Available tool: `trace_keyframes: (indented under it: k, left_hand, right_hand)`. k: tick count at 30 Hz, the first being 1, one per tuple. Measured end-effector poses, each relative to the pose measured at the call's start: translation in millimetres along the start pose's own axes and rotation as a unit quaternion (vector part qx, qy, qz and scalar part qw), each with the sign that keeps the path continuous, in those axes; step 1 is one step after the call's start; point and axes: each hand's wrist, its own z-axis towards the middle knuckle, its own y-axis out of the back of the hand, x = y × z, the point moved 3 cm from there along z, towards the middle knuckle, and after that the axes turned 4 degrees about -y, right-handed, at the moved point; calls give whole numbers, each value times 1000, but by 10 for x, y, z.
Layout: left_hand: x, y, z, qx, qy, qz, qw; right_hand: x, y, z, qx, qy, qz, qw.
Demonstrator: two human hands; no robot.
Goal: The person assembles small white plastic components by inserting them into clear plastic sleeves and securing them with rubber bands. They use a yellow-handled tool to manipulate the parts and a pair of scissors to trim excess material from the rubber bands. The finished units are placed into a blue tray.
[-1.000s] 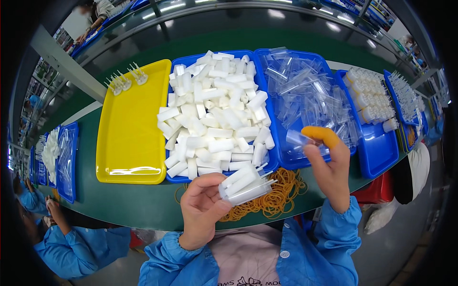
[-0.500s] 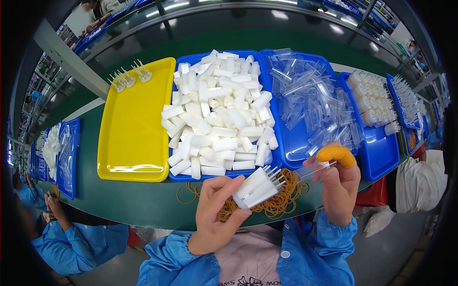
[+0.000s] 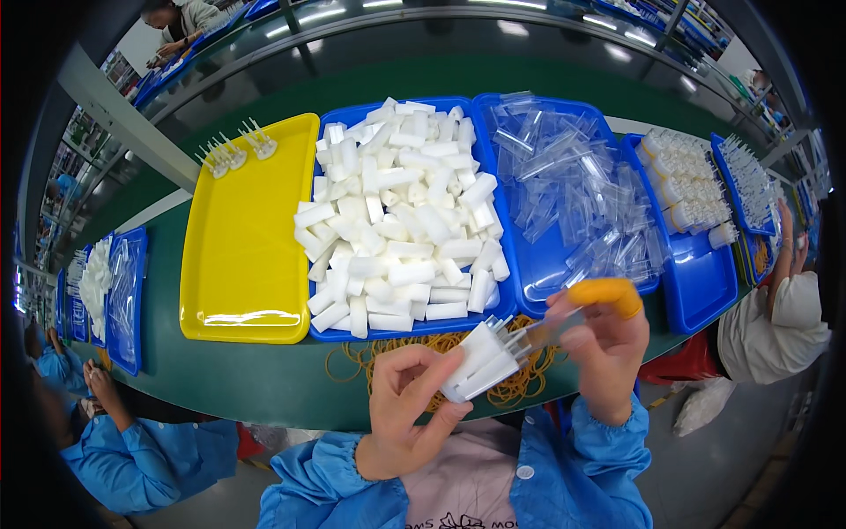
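My left hand (image 3: 410,401) is closed round a bundle of white foam pieces (image 3: 480,360) with thin pins sticking out of its far end. It holds the bundle tilted above a heap of tan rubber bands (image 3: 530,379). To the right, my right hand (image 3: 608,348) pinches a clear plastic sleeve (image 3: 545,332) against the bundle's pin end; motion blurs it. An orange finger cot (image 3: 608,295) covers one finger of that hand. Beyond my hands lie many white foam pieces (image 3: 397,220) in one blue tray and clear plastic sleeves (image 3: 564,167) in another.
A yellow tray (image 3: 247,264) at left bears a few white pinned holders (image 3: 233,157). On the right, a blue tray (image 3: 702,291) carries banded white bundles (image 3: 683,185). Co-workers sit close on both sides; one's hands (image 3: 106,388) show at left.
My right hand has moved left and slightly down, bringing the clear sleeve up to the pins. My left hand still holds the bundle, a little lower.
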Motion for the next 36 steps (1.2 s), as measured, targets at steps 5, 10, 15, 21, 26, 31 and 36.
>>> trace_keyframes:
  k: [5, 10, 15, 21, 26, 31, 36]
  left_hand:
    - [-13, 10, 14, 18, -18, 21, 999]
    - [-80, 35, 34, 37, -3, 41, 998]
    - [-96, 66, 76, 89, -10, 31, 995]
    - [-86, 26, 109, 66, 21, -76, 995]
    - [-33, 63, 158, 97, -1, -82, 992]
    - [-13, 79, 164, 114, -11, -94, 989]
    - [-16, 84, 128, 108, -8, -110, 988]
  right_hand:
    - [0, -41, -29, 12, -14, 4, 1000]
    - [26, -10, -40, 29, -26, 33, 999]
    - [40, 1, -68, 26, 40, -35, 998]
    - [35, 3, -88, 9, 67, -39, 997]
    - [70, -10, -73, 10, 80, -36, 996]
    - [113, -41, -71, 13, 115, -43, 992]
    - [277, -90, -122, 43, 226, -161, 960]
